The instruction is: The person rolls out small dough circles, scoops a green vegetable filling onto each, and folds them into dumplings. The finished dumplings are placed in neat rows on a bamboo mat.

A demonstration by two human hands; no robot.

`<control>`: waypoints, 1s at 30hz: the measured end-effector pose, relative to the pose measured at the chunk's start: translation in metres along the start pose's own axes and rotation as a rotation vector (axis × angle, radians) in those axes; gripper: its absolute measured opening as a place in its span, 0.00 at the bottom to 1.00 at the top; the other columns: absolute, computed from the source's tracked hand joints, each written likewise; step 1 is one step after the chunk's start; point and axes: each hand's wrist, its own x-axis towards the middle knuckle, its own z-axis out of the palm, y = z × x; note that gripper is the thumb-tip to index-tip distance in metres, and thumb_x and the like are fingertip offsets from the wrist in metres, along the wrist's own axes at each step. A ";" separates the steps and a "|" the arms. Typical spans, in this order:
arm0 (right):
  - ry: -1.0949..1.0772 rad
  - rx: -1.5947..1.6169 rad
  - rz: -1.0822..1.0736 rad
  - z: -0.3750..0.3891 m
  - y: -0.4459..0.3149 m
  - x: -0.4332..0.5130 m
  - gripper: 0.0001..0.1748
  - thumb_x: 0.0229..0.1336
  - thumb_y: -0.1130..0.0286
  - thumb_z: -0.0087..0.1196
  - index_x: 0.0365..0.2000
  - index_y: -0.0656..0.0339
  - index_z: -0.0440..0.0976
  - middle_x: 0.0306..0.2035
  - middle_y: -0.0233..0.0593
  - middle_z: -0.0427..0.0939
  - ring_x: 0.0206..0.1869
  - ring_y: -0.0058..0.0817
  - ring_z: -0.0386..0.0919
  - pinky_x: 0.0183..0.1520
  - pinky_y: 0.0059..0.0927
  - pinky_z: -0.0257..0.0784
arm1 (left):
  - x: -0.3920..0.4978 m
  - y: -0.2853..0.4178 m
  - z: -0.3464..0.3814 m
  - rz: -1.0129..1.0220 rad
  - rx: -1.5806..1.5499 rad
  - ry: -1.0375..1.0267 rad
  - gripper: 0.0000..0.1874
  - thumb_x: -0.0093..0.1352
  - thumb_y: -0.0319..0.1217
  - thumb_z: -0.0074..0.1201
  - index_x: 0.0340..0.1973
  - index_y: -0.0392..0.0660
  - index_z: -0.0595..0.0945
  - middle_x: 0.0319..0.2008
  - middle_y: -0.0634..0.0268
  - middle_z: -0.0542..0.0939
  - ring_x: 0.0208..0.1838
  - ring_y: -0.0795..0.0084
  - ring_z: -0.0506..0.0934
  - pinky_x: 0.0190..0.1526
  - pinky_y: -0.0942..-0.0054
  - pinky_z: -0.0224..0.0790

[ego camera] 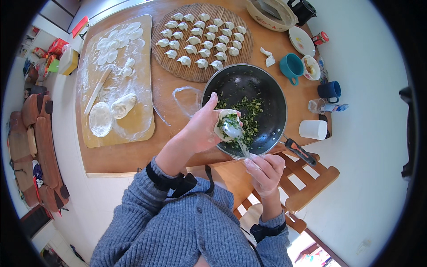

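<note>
My left hand (202, 128) cradles a round dough wrapper (217, 130) over the near left rim of a dark wok (247, 78). Chopped green filling (229, 118) lies on that wrapper. In my right hand (265, 172) is the handle of a spoon (233, 129), its bowl pressed onto the filling. More chopped green filling (251, 113) is spread over the wok's bottom. Beyond the wok, several folded dumplings (203, 52) stand in rows on a round slatted board (171, 68).
At left, a floured board (143, 128) bears wrappers (123, 38), a rolling pin (97, 90), dough pieces (127, 71), a dough roll (123, 105) and a floured round (101, 119). The wok handle (301, 152) juts over a wooden chair (312, 187). Mugs (291, 66) and a white cup (313, 129) line the right.
</note>
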 end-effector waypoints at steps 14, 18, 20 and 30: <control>-0.065 -0.112 -0.156 -0.008 0.010 0.001 0.17 0.35 0.69 0.63 0.33 0.44 0.80 0.37 0.20 0.77 0.38 0.22 0.70 0.41 0.27 0.64 | -0.011 0.011 0.005 -0.109 0.006 -0.072 0.44 0.69 0.63 0.19 0.50 0.32 0.73 0.43 0.55 0.79 0.50 0.62 0.76 0.56 0.63 0.65; -0.055 -0.011 -0.096 -0.007 0.011 0.000 0.16 0.35 0.71 0.63 0.32 0.49 0.80 0.37 0.22 0.78 0.37 0.25 0.70 0.38 0.29 0.65 | -0.011 0.012 0.004 -0.099 -0.019 -0.027 0.43 0.70 0.61 0.19 0.50 0.32 0.73 0.44 0.55 0.79 0.51 0.62 0.75 0.56 0.63 0.65; 0.030 0.068 0.040 -0.005 0.010 -0.001 0.15 0.35 0.73 0.62 0.32 0.52 0.80 0.36 0.25 0.79 0.37 0.27 0.70 0.38 0.30 0.65 | -0.010 0.010 0.003 -0.045 -0.023 -0.066 0.42 0.71 0.60 0.18 0.51 0.32 0.73 0.45 0.55 0.78 0.51 0.62 0.75 0.56 0.63 0.65; 0.114 0.218 0.225 0.002 0.007 -0.008 0.11 0.45 0.78 0.57 0.34 0.62 0.78 0.36 0.36 0.80 0.37 0.34 0.71 0.41 0.31 0.66 | -0.005 0.005 0.002 0.007 -0.059 -0.004 0.39 0.72 0.57 0.22 0.51 0.31 0.72 0.48 0.51 0.77 0.51 0.60 0.75 0.57 0.63 0.65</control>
